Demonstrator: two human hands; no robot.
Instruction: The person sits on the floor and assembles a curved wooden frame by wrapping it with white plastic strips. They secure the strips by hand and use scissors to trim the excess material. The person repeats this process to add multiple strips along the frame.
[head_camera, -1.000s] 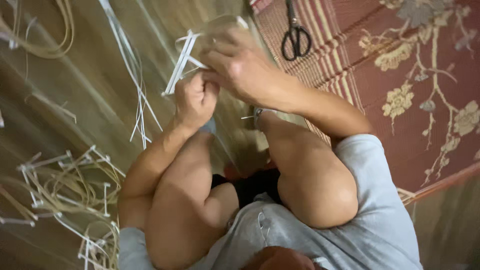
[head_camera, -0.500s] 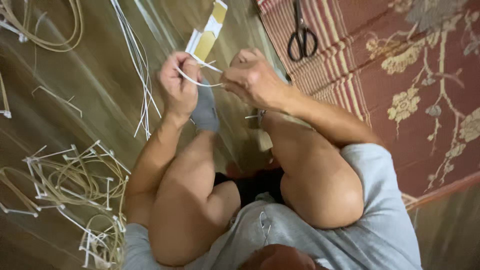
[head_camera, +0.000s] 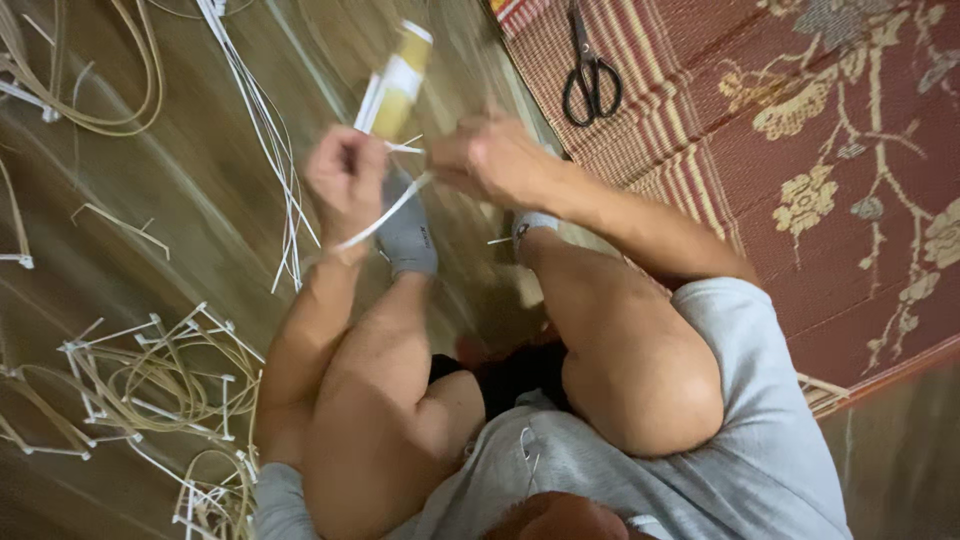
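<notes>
Both hands work above the feet. Our left hand (head_camera: 345, 180) is closed in a fist around a thin white flat plastic strip (head_camera: 385, 212), which runs from the fist diagonally up toward our right hand (head_camera: 490, 158). The right hand is closed in a pinch on the strip's far end, just beside the pale yellow and white bundle of flat strips (head_camera: 398, 80) that stands tilted above the fists. We cannot tell whether the strip is looped about that bundle; motion blur hides the join.

We judge the step in hand to be drawing the strip taut between the two fists. The next move calls for a steady pull with both grips kept firm, so the strip neither slips nor twists.

Surroundings, largest first: the red woven floor mat with cream flower pattern (head_camera: 800, 170) lies to our right; the brown wooden floor (head_camera: 150, 230) carries coils of tan cane with white ties (head_camera: 150, 380); black-handled scissors (head_camera: 590, 75) rest on the mat, well apart from the hands; the grey sock (head_camera: 408, 235) sits under the strip.

Against the frame half a second earlier, the hands stand further apart and the strip is stretched straighter.
</notes>
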